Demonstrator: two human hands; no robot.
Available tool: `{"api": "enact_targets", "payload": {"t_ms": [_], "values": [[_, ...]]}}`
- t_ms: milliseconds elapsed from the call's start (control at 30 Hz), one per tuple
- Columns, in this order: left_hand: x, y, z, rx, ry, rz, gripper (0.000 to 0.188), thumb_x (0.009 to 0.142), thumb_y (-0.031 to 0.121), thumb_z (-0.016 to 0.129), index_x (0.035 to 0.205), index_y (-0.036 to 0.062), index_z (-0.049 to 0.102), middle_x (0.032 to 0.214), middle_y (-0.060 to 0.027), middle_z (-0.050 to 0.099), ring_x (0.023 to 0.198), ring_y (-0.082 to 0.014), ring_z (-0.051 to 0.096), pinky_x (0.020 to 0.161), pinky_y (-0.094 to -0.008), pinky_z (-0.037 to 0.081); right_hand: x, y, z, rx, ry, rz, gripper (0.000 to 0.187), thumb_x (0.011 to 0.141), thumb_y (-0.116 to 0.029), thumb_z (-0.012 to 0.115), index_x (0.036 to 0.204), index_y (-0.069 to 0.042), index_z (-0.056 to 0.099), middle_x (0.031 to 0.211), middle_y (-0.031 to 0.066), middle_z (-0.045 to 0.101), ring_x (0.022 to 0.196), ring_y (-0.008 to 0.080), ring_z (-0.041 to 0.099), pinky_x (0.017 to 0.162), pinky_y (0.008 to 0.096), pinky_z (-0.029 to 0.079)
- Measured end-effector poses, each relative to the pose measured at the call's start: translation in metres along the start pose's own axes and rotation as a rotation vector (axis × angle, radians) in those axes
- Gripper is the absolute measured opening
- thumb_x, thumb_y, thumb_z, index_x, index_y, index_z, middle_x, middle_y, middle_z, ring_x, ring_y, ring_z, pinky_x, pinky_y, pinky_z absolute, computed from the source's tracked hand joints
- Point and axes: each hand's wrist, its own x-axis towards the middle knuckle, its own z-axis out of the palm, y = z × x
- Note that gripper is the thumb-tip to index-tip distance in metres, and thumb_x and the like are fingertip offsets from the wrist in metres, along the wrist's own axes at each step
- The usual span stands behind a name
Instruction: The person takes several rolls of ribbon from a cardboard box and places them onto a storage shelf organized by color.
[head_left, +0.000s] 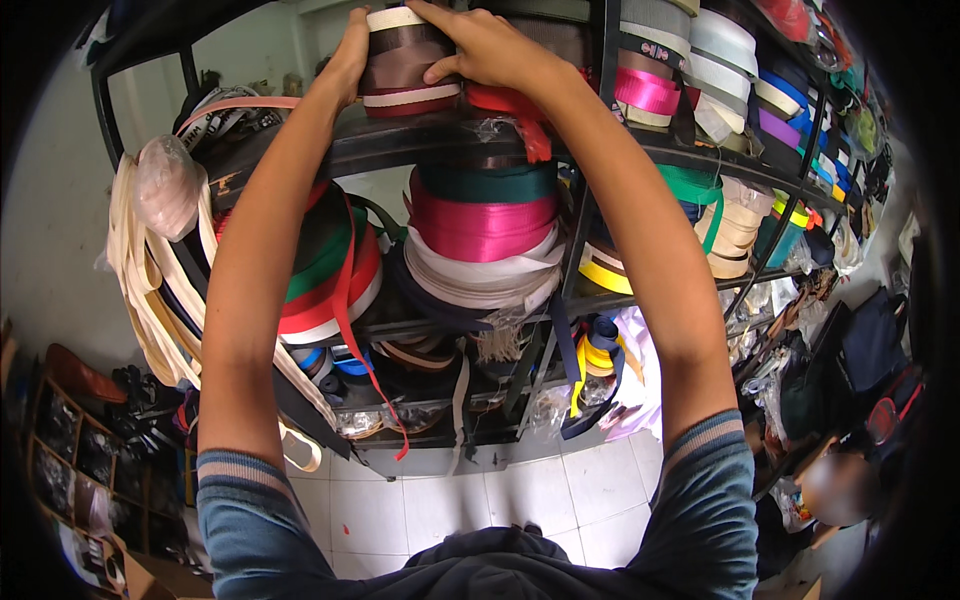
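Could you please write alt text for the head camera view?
A person's left hand and right hand hold a stack of brown and white ribbon rolls at a black shelf. Below, a red ribbon dangles left of a pink ribbon roll.

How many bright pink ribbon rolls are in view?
2: one bright pink roll to the right of the right hand, another pink roll lower down, directly under a dark green roll. More may be hidden behind the stacks.
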Motion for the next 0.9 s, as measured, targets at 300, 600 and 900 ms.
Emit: {"api": "enact_targets", "payload": {"t_ms": [300,600,900], "values": [[-0.037,0.011,0.005,0.699,0.104,0.212,0.085,0.087,0.07,0.036,0.135,0.0006,0.046,0.134,-0.0247,0.048,0.126,-0.0348,0.046,0.106,-0.0398,0.034,-0.011,-0.026,-0.017,-0.343,-0.064,0.135,0.076,0.069,-0.007,0.075,0.134,0.003,0.037,0.102,0.0295,0.06,0.097,0.0435,0.059,0.083,0.0462,0.049],[-0.034,0.0,0.012,0.411,0.121,0.2,0.096,0.086,0.071,0.04,0.141,-0.0073,0.03,0.141,-0.0285,0.037,0.135,-0.0334,0.034,0.109,-0.0392,0.029,-0.055,-0.041,0.01,-0.485,0.286,-0.057,0.068,0.077,-0.015,0.071,0.136,-0.001,0.041,0.137,0.0179,0.042,0.128,0.0375,0.039,0.106,0.0486,0.031],[-0.205,-0.016,-0.032,0.667,0.352,0.872,0.04,0.09,0.033,0.055,0.117,0.003,0.055,0.107,-0.0142,0.064,0.096,-0.0234,0.061,0.084,-0.0347,0.047,-0.166,-0.116,0.039,0.079,0.398,-0.043,0.049,0.076,-0.002,0.066,0.123,-0.001,0.054,0.129,0.0201,0.052,0.127,0.0394,0.044,0.107,0.0536,0.03]]}}
